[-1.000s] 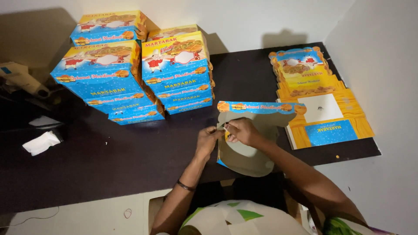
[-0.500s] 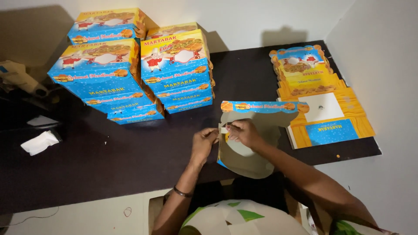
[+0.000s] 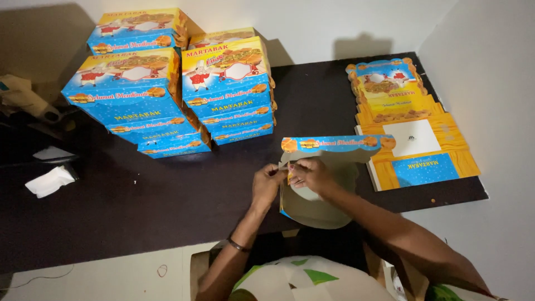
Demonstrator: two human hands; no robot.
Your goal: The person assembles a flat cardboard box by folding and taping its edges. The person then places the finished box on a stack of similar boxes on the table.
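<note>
A dark surface [image 3: 139, 206] runs from the left edge to the wall on the right, its near edge cutting across in front of the person. At its far left corner stand stacks of folded blue and yellow boxes [image 3: 178, 83], piled several high in two columns with a third stack behind, against the white wall. Along the right edge lies a pile of flat unfolded boxes [image 3: 412, 134], printed side up, yellow and blue with a white panel in the middle. Between the stacks and the flat pile, near the near edge, sits the half-folded box [image 3: 329, 167]: one blue printed wall stands upright at the back, while the plain grey inside faces up and overhangs the near edge of the surface.

Both forearms reach forward from below and meet at the left wall of that box. The right hand [image 3: 312, 174] comes in from the right, wrist bent inward, its grip pinching a small tab at the box corner. The left hand [image 3: 267, 184], a thin bracelet [image 3: 238, 246] on its wrist, rises straight up, its grip pressed onto the same corner, touching the right hand.

At the left edge lies a crumpled white paper [image 3: 50, 181].
</note>
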